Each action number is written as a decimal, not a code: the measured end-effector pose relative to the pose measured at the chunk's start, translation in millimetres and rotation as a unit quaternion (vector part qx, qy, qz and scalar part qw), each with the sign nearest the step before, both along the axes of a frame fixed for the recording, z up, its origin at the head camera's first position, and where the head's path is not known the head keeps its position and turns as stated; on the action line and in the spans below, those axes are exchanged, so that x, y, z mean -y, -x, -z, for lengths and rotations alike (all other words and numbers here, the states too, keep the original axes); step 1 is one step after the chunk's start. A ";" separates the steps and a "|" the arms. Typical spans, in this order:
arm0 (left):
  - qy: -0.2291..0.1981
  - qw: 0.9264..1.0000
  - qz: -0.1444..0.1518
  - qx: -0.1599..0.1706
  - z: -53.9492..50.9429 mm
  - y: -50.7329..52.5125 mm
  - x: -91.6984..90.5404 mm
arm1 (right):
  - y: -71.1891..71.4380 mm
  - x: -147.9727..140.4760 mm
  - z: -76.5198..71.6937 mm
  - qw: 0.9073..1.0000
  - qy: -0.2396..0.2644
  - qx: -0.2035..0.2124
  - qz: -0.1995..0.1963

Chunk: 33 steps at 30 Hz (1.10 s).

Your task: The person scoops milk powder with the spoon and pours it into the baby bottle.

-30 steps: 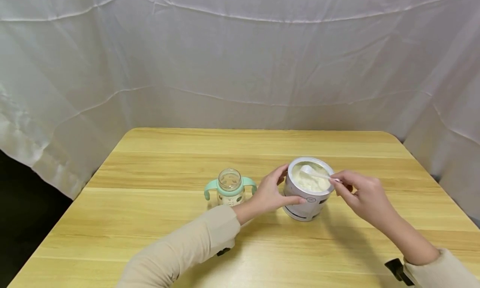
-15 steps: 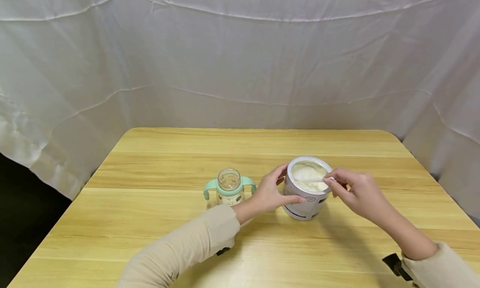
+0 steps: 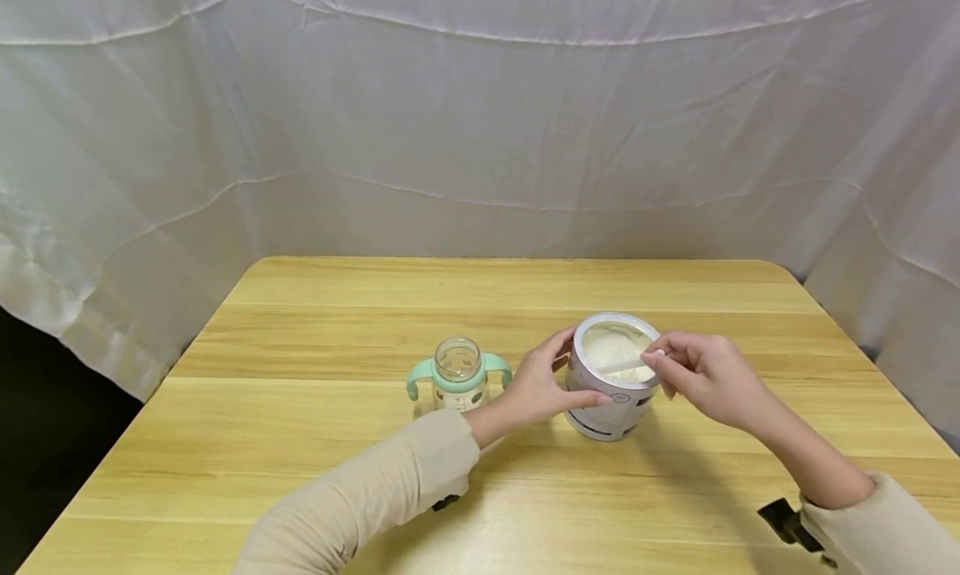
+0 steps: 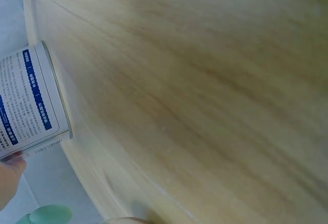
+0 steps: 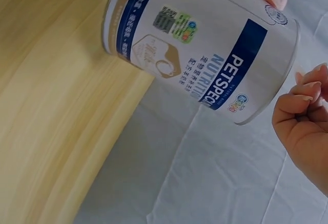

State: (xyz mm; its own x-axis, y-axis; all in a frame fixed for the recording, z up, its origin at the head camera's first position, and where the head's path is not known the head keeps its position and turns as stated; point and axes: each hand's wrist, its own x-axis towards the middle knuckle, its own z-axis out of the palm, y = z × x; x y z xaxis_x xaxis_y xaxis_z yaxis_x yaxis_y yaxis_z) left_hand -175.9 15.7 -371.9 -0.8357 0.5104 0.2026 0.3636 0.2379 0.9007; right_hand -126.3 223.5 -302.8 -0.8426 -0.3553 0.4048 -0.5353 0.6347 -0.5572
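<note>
While the left hand [image 3: 536, 389] grips the tin [image 3: 609, 412] from its left side, thumb across the front and fingers curled round the back, the right hand [image 3: 701, 381] pinches the end of a pale scoop [image 3: 624, 365] over the rim. From where I stand, the tin sits on the bench [image 3: 300, 467], just right of the green-handled bottle [image 3: 459, 383]; whether it leans a little, I can't tell. Scooping seems to be the step under way: the scoop's handle slants across the powder [image 3: 611, 342], and its bowl looks sunk, though I can't make it out clearly.

I'd say the trick is a firm left grip, so the tin doesn't slide when the scoop drags. The pinch sits right at the handle's end, so a heavy load could twist it; a slow, shallow draw would be safer. Then lift level, clear of the rim, since a knock there would likely shake powder onto the bench.
</note>
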 end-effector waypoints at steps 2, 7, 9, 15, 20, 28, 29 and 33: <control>-0.001 1.000 0.000 0.002 0.1 0.3 -0.1 | 0.8 -0.7 -1.1 0.999 0.017 0.036 -0.004; -0.001 1.000 -0.002 0.005 0.2 0.3 -0.2 | 2.3 -2.5 -4.8 0.987 0.063 0.143 0.022; -0.001 1.000 -0.002 0.005 0.3 0.1 -0.4 | 3.0 -3.6 -6.0 0.979 0.082 0.180 0.044; -0.006 1.000 0.000 0.007 0.1 -0.4 -0.3 | 7.0 -10.6 -4.8 0.953 0.137 0.255 0.088; -0.007 1.000 -0.001 0.008 0.2 -0.5 -0.4 | 10.3 -20.0 0.2 0.932 0.195 0.291 0.095; -0.009 1.000 0.002 0.004 -0.3 -1.4 0.0 | 10.1 -32.5 9.7 0.872 0.348 0.340 0.048; -0.009 1.000 0.002 0.003 -0.5 -1.5 0.0 | 10.0 -33.6 10.8 0.865 0.360 0.346 0.044; -0.009 1.000 0.003 0.002 -0.5 -1.2 -0.4 | 10.2 -37.7 14.8 0.843 0.398 0.361 0.030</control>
